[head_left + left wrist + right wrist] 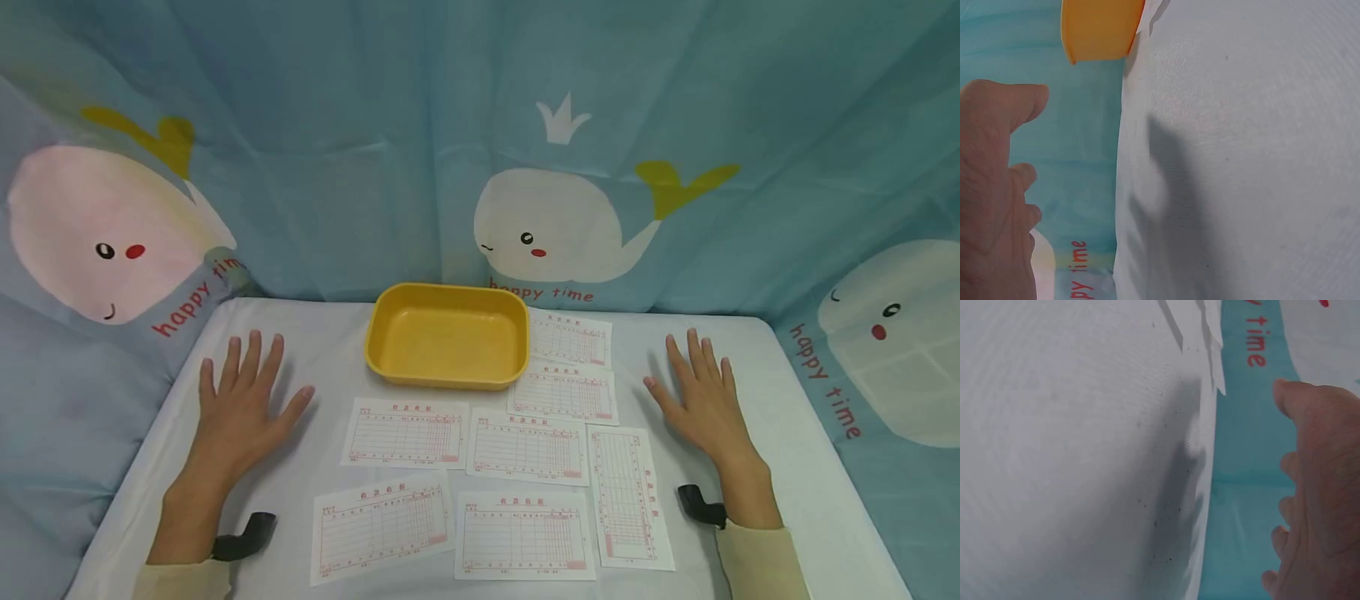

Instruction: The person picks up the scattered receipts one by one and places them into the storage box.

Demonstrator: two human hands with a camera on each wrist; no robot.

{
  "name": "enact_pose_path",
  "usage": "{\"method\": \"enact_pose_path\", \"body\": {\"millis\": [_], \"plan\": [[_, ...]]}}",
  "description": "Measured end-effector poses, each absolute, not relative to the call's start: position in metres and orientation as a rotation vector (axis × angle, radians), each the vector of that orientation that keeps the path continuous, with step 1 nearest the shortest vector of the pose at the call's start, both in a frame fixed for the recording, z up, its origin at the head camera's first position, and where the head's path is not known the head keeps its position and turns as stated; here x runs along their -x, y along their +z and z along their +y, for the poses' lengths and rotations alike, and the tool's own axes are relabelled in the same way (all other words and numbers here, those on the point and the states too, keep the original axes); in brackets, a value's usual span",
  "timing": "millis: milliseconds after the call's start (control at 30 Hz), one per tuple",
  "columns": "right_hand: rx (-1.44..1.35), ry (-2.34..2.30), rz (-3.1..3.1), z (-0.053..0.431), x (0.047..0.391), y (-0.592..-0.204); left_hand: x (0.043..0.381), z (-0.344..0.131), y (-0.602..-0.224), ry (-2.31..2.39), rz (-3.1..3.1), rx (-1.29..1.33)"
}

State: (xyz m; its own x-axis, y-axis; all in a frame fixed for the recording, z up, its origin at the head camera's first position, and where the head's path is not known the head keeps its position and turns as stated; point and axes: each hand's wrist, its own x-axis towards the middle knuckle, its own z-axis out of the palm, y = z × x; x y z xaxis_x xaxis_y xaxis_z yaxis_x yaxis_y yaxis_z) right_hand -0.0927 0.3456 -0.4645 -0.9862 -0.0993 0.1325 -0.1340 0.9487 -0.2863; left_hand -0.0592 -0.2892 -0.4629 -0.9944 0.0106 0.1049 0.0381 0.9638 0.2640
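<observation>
My left hand (242,418) is held palm down over the left part of the white table, fingers spread and straight, touching no object. On the other side my right hand (703,402) is spread the same way, holding nothing. Between them several printed receipt slips (525,535) with red lines lie flat, one of them turned sideways (632,498) nearest my right hand. A yellow plastic tray (447,382) sits at the back of the table, its right edge by two slips. In the left wrist view the tray (1100,31) shows beyond my thumb.
A blue curtain (337,208) printed with whales hangs behind and beside the white-covered table (292,533). A black curved piece (246,537) is at my left wrist, and a similar black piece (701,505) at my right wrist.
</observation>
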Motion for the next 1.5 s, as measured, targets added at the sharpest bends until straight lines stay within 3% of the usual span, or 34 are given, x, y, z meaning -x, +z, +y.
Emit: {"method": "enact_pose_path", "body": {"millis": [567, 933, 1500], "plan": [[-0.170, 0.500, -2.959, 0.347, 0.085, -0.463, 0.066, -0.276, -0.461, -0.442, -3.003, 0.100], [-0.128, 0.718, -2.974, 0.327, 0.058, -0.459, 0.059, -0.270, -0.448, -0.522, -2.920, 0.147], [-0.028, 0.915, -3.095, 0.310, 0.006, -0.458, 0.107, -0.228, -0.443, -0.747, -2.960, 0.330]]}}
